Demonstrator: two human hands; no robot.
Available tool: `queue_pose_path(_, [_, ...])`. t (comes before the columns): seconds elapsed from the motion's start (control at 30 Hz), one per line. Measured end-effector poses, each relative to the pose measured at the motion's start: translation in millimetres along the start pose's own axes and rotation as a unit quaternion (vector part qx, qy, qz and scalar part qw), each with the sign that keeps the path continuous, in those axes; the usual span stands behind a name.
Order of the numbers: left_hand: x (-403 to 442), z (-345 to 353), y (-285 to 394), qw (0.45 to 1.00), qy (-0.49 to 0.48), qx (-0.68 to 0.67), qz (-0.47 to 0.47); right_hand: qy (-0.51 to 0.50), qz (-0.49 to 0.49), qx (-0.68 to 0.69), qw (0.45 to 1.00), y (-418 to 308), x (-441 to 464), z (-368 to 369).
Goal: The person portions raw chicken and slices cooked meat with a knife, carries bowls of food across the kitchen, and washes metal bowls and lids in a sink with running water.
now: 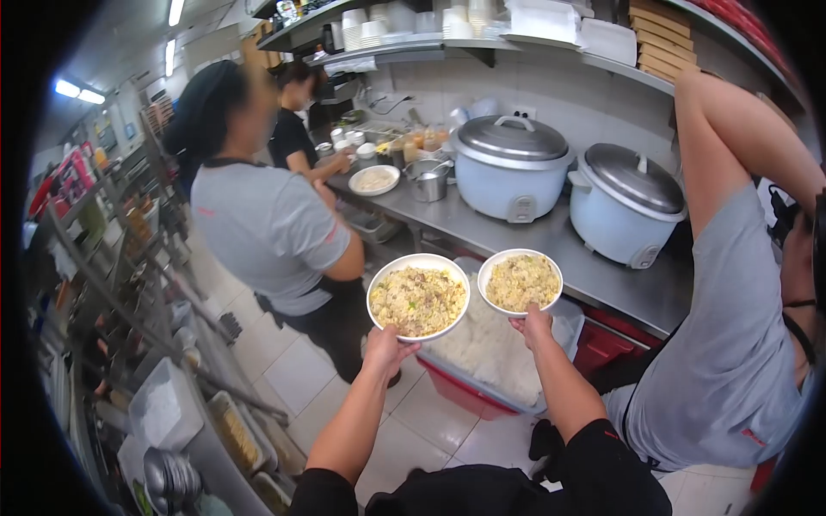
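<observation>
My left hand (389,348) grips the near rim of a white plate of fried rice (419,299), fingers under it and thumb at the edge. In my right hand (534,324) is a smaller white plate of fried rice (520,284), held the same way at its near edge. Both plates are level and side by side in front of me, a small gap between them. Below them stands a large tub of white rice (482,357), partly hidden by the plates and my right arm.
Two rice cookers (509,168) stand on the steel counter (619,288) ahead. One person (267,224) is at the left, another (297,120) farther back, and a third (714,361) close on my right with an arm raised. Shelving and containers (163,404) line the left.
</observation>
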State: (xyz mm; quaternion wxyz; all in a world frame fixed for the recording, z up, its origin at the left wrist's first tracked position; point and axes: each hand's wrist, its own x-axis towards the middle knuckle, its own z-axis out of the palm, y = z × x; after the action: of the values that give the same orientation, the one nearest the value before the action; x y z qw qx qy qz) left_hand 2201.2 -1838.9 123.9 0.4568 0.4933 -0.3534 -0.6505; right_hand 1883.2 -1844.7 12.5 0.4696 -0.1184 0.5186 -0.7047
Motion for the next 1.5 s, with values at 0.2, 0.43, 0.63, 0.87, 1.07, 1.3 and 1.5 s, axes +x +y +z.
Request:
queue_pose_path(0.2, [196.8, -24.0, -93.4, 0.997, -0.058, -0.024, 0.044, 0.038, -0.047, 0.049, 0.997, 106.8, 93.0, -54.7])
queue_pose_path(0.43, [414.2, 32.1, -175.2, 0.99, -0.048, -0.068, 0.114, 0.074, -0.079, 0.097, 0.989, 157.9, 251.0, -114.3])
queue_pose_path(0.63, [490.8, 59.4, -191.4, 0.979, -0.099, -0.105, 0.146, 0.066, -0.082, 0.063, 0.992, 155.3, 316.2, -140.9])
queue_pose_path(0.87, [512.0, 58.4, -189.1, 0.966, -0.151, -0.168, 0.125, 0.016, -0.053, 0.082, 0.995, 133.9, 340.5, -151.2])
queue_pose_path(1.07, [533.9, 52.9, -205.1, 0.944, -0.223, -0.21, 0.121, -0.101, -0.012, 0.14, 0.985, 171.0, 321.8, -144.8])
queue_pose_path(1.3, [420.1, -27.0, -298.1, 0.97, -0.048, 0.07, 0.226, -0.421, 0.072, -0.144, 0.893, 218.1, 171.2, -43.5])
queue_pose_path(1.5, [36.1, -174.0, -521.7, 0.909, 0.237, 0.338, 0.044, -0.638, 0.19, -0.349, 0.659, 397.4, 19.1, -18.5])
